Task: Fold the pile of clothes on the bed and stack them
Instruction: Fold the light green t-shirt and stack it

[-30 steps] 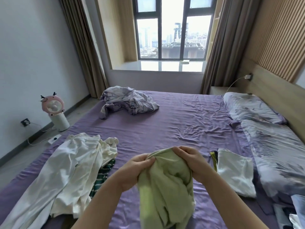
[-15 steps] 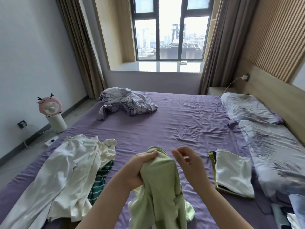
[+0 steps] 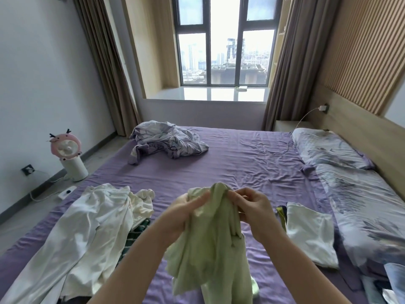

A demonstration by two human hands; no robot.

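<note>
I hold a light green garment up over the purple bed; it hangs crumpled in front of me. My left hand grips its top left part. My right hand pinches its top edge just to the right. A pile of white clothes with a green striped piece under it lies at the near left. A folded white garment lies on a small stack at the near right, with a yellow-green and dark edge showing beneath it.
A crumpled purple-and-white sheet lies at the bed's far left. Two patterned pillows line the wooden headboard on the right. A pink fan stands on the floor at the left. A charger cable trails onto the bed.
My right hand let go of the green garment half a second ago and now pinches its top edge again. My left hand kept its grip. The camera tilted up slightly.
</note>
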